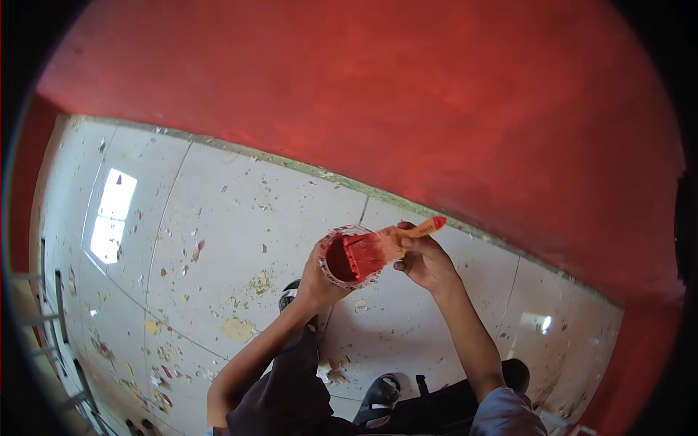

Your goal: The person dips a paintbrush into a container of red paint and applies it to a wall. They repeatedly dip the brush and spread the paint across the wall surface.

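My left hand (318,282) is wrapped round the side of a paint container (337,281) with red paint inside and smears on its rim. In my right hand (424,259) is a wide paintbrush (390,243), gripped near the base of its orange, red-tipped handle. The brush's bristles are coated red and lie over the container's opening, tilted against the rim. Both hands are close together, in front of my body and above the floor.
A red wall (378,109) rises ahead, with a rough strip along its foot. Paint flakes and scraps litter the pale tiled floor (218,189). A ladder (62,320) lies or stands at the left edge. My shoes (383,391) are below.
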### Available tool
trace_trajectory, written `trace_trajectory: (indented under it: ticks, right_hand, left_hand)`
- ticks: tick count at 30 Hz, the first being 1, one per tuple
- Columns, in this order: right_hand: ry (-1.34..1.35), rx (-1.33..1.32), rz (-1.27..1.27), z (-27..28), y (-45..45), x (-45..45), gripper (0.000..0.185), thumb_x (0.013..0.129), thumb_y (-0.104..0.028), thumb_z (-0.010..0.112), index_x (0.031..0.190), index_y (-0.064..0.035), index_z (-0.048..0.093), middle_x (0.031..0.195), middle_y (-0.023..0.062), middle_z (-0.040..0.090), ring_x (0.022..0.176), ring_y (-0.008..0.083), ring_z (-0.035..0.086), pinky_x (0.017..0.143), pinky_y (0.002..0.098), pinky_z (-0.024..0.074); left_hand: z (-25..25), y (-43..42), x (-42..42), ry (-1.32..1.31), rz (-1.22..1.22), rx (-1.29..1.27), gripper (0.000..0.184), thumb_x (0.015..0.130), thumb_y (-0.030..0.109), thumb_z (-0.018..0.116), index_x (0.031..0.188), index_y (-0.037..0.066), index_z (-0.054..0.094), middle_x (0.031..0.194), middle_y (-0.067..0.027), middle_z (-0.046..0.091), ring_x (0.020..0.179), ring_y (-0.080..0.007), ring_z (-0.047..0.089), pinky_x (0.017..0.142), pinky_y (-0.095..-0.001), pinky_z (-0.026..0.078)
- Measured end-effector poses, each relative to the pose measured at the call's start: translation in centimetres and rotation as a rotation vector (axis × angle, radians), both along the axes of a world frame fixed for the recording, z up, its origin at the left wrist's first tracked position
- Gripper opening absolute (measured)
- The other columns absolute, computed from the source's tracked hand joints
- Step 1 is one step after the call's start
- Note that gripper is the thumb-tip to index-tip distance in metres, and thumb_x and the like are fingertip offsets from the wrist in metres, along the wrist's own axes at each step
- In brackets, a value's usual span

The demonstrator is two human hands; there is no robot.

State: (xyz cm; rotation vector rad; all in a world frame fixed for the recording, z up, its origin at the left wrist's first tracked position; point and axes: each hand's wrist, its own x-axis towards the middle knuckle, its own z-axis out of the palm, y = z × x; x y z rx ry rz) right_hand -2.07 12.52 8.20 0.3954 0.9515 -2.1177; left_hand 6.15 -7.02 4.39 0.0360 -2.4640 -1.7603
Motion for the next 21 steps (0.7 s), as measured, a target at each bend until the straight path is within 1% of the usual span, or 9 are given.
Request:
trace_trajectory:
  ticks: [3, 6, 7, 11, 14, 15, 18, 19, 21]
  right_hand:
    - [0.051, -0.079, -0.002, -1.7, 0.0, -0.3, 0.031, 0.075, -0.006, 0.065, 0.103, -0.0105, 0.052, 0.093, 0.0036, 0.059, 0.078, 0.0123, 0.058, 0.054, 0.0256, 0.0509]
    - [0.027, -0.162, -0.102, -2.9, -0.6, -0.4, 0.030, 0.075, -0.006, 0.064, 0.103, -0.0103, 0.053, 0.090, 0.0031, 0.060, 0.076, 0.0116, 0.059, 0.055, 0.0246, 0.0516]
    - [0.009, -0.196, -0.143, -3.3, -0.8, -0.4, 0.029, 0.076, -0.005, 0.064, 0.103, -0.0102, 0.053, 0.089, 0.0029, 0.060, 0.076, 0.0115, 0.059, 0.055, 0.0243, 0.0519]
    - [0.048, -0.320, -0.284, -4.7, 1.2, 0.2, 0.024, 0.076, -0.003, 0.063, 0.099, -0.0097, 0.057, 0.086, 0.0040, 0.063, 0.069, 0.0116, 0.061, 0.054, 0.0225, 0.0514]
    - [0.063, -0.320, -0.429, -6.2, 3.6, 0.2, 0.025, 0.076, -0.003, 0.062, 0.100, -0.0097, 0.056, 0.086, 0.0035, 0.062, 0.068, 0.0111, 0.060, 0.053, 0.0225, 0.0515]
    - [0.064, -0.340, -0.478, -6.8, 4.3, 0.3, 0.025, 0.077, -0.004, 0.062, 0.100, -0.0098, 0.056, 0.085, 0.0031, 0.062, 0.067, 0.0107, 0.060, 0.053, 0.0225, 0.0513]
    - [0.089, -0.358, -0.636, -8.4, 6.9, 0.9, 0.025, 0.079, -0.008, 0.060, 0.103, -0.0101, 0.055, 0.085, 0.0018, 0.061, 0.068, 0.0095, 0.059, 0.054, 0.0226, 0.0500]
    - [0.104, -0.345, -0.690, -8.9, 7.8, 1.1, 0.025, 0.080, -0.009, 0.059, 0.104, -0.0103, 0.054, 0.086, 0.0013, 0.061, 0.070, 0.0090, 0.059, 0.055, 0.0228, 0.0493]
    - [0.121, -0.309, -0.795, -9.4, 9.4, 1.4, 0.027, 0.081, -0.012, 0.058, 0.107, -0.0108, 0.052, 0.086, 0.0003, 0.060, 0.071, 0.0084, 0.058, 0.057, 0.0230, 0.0475]
  left_hand:
    - [-0.3, 0.5, -0.6, -0.093, -0.011, 0.176, 0.070, 0.056, 0.016, 0.081, 0.114, 0.002, 0.044, 0.111, -0.0120, 0.052, 0.100, -0.0224, 0.054, 0.086, -0.0318, 0.044]
    - [0.8, 0.3, -1.4, -0.100, -0.062, -0.037, 0.068, 0.059, 0.017, 0.080, 0.114, 0.000, 0.044, 0.108, -0.0110, 0.055, 0.097, -0.0190, 0.056, 0.083, -0.0307, 0.046]
    - [1.5, 0.5, -1.5, -0.115, -0.057, -0.037, 0.068, 0.059, 0.018, 0.081, 0.114, 0.000, 0.045, 0.108, -0.0108, 0.056, 0.096, -0.0179, 0.056, 0.082, -0.0304, 0.047]
    - [-1.2, 1.0, -2.6, -0.274, -0.189, -0.089, 0.069, 0.060, 0.018, 0.081, 0.115, 0.001, 0.043, 0.106, -0.0112, 0.056, 0.096, -0.0195, 0.056, 0.083, -0.0312, 0.046]
    - [-2.2, 3.1, -5.2, -0.248, -0.266, -0.088, 0.071, 0.060, 0.017, 0.081, 0.116, 0.001, 0.042, 0.106, -0.0100, 0.056, 0.095, -0.0188, 0.056, 0.082, -0.0309, 0.047]
    - [-2.8, 3.4, -6.1, -0.249, -0.321, -0.108, 0.077, 0.059, 0.016, 0.082, 0.121, 0.002, 0.038, 0.111, -0.0097, 0.052, 0.099, -0.0193, 0.053, 0.084, -0.0321, 0.045]
    - [-3.9, 6.2, -8.5, -0.038, -0.449, -0.097, 0.076, 0.058, 0.010, 0.080, 0.120, 0.003, 0.037, 0.112, -0.0098, 0.050, 0.099, -0.0180, 0.052, 0.086, -0.0311, 0.044]
    - [-4.1, 7.2, -9.5, -0.019, -0.527, -0.161, 0.084, 0.056, 0.011, 0.082, 0.124, 0.004, 0.032, 0.116, -0.0099, 0.047, 0.103, -0.0185, 0.049, 0.089, -0.0319, 0.042]
    - [-4.9, 9.0, -11.1, 0.038, -0.615, -0.116, 0.085, 0.056, 0.011, 0.082, 0.124, 0.004, 0.031, 0.116, -0.0100, 0.046, 0.104, -0.0184, 0.049, 0.089, -0.0322, 0.042]
